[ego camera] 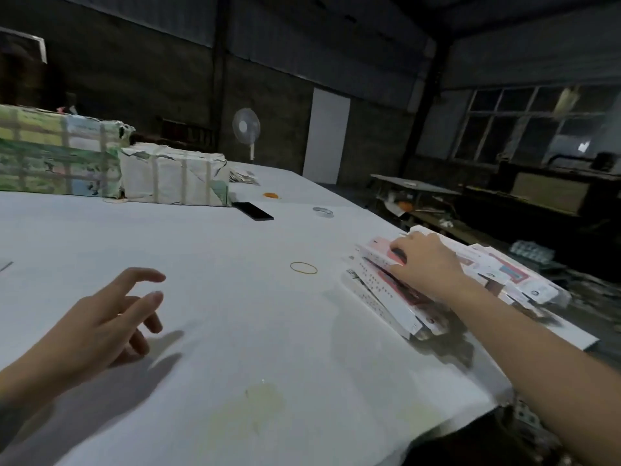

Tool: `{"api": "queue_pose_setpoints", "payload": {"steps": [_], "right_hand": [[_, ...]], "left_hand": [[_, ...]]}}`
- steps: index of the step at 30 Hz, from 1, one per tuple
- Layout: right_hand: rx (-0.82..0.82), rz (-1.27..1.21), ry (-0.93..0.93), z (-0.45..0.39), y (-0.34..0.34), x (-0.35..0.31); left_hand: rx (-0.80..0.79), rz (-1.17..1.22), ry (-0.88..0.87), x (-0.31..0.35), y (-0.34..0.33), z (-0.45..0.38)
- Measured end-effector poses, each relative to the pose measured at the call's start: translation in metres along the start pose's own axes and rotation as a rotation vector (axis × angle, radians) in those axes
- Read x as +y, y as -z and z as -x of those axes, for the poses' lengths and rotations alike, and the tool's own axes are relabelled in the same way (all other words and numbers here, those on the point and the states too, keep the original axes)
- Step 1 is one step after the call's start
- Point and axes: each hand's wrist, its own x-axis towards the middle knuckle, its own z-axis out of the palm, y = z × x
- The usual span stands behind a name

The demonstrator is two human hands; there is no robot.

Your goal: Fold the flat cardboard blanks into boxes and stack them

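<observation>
The heap of flat white-and-red printed cardboard blanks point(379, 290) lies at the white counter's point(235, 237) right edge. The right hand point(426, 264) rests on top, fingers point(398, 255) curled around the uppermost blank. The left hand point(97, 327) hovers well apart, fingers loosely spread, holding nothing.

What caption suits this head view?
Right hand takes a flat blank from the pile; left hand hovers open above the table.
</observation>
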Motion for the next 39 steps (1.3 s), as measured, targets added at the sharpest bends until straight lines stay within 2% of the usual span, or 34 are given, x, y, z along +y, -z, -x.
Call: {"api": "queue_pose_setpoints", "payload": {"steps": [5, 9, 17, 21, 25, 29, 31, 33, 35, 39], "right_hand": [[-0.030, 0.062, -0.034, -0.003, -0.014, -0.018], [0.085, -0.028, 0.081, 0.006, -0.006, -0.056], [-0.001, -0.534, 0.461, 0.043, 0.008, -0.221], [-0.015, -0.726, 0.622, 0.053, 0.011, -0.310], [-0.034, -0.861, 0.597, 0.056, -0.002, -0.353], [-0.034, -0.893, 0.587, 0.051, -0.029, -0.347], [-0.036, -0.944, 0.570, 0.047, -0.033, -0.344], [-0.047, -0.949, 0.584, 0.046, -0.035, -0.345], [-0.048, -0.938, 0.615, 0.046, -0.036, -0.348], [-0.055, -0.950, 0.639, 0.045, -0.038, -0.348]], "left_hand": [[0.007, -0.002, 0.023, -0.001, 0.002, 0.000], [-0.006, 0.013, 0.020, 0.004, -0.001, 0.000], [0.019, -0.178, 0.020, 0.019, 0.003, 0.006], [0.118, -0.381, 0.006, 0.018, 0.017, 0.003], [0.256, -0.573, 0.136, 0.006, 0.039, -0.004], [0.386, -0.715, 0.183, -0.014, 0.069, -0.006], [0.439, -0.861, 0.264, -0.023, 0.089, -0.006], [0.432, -0.984, 0.439, -0.028, 0.105, -0.003], [0.401, -0.978, 0.583, -0.030, 0.113, 0.000], [0.356, -1.011, 0.693, -0.032, 0.117, 0.004]]}}
